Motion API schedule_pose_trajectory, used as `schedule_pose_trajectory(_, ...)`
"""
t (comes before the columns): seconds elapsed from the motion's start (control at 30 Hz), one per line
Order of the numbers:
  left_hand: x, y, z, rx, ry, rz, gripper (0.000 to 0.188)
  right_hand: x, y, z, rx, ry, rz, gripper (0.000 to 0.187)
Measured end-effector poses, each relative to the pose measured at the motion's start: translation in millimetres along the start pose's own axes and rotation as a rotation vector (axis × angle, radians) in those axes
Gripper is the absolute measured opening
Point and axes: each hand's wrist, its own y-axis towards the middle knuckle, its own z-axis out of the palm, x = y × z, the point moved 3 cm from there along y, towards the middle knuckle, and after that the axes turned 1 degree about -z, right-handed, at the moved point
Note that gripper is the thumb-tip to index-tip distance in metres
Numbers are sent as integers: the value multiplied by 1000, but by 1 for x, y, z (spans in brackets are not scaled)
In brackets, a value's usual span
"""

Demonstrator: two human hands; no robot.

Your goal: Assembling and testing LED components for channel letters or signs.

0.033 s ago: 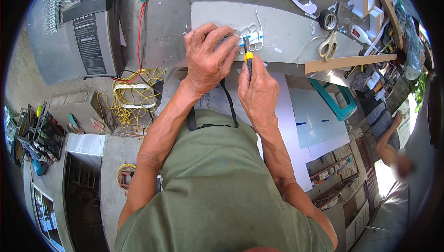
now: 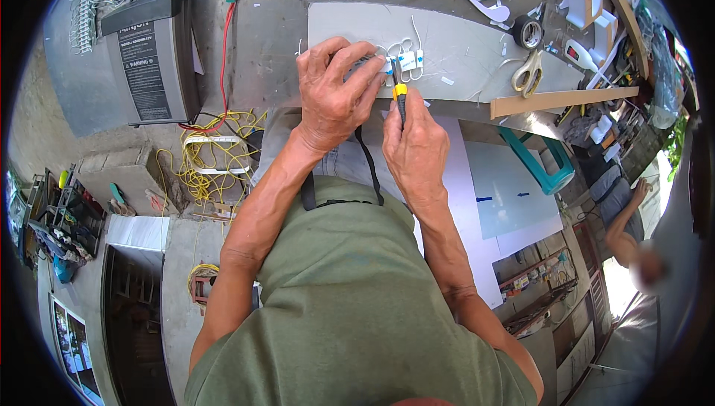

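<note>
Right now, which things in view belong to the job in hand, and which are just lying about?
Job in hand:
tool in right hand
white pieces at left hand
board beneath

Apparently lying about:
scissors
tape
tan strip

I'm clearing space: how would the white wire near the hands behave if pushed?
The white wire probably flexes, since it lies in loose curves. Being thin, it looks light; it might drag the white blocks it appears joined to.

We held a slim tool [image 2: 401, 94] with a dark handle and yellow collar, its metal tip pointing away from us at a cluster of small white blocks [image 2: 407, 61], blue-marked and trailing looped white wires [image 2: 416, 31], on a pale grey sheet [image 2: 465, 52].
</note>
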Motion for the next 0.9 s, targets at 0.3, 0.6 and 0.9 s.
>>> schedule_pose_trajectory(0.3,0,0,0,-1,-5,-11,32,-3,-7,4,16,0,6,33)
schedule_pose_trajectory(0.6,1,-1,-1,-6,-4,-1,32,-2,-10,-1,31,7,15,26)
schedule_pose_trajectory(0.9,-1,0,-1,-7,-5,-5,33,-1,-8,-15,72,46,39,20)
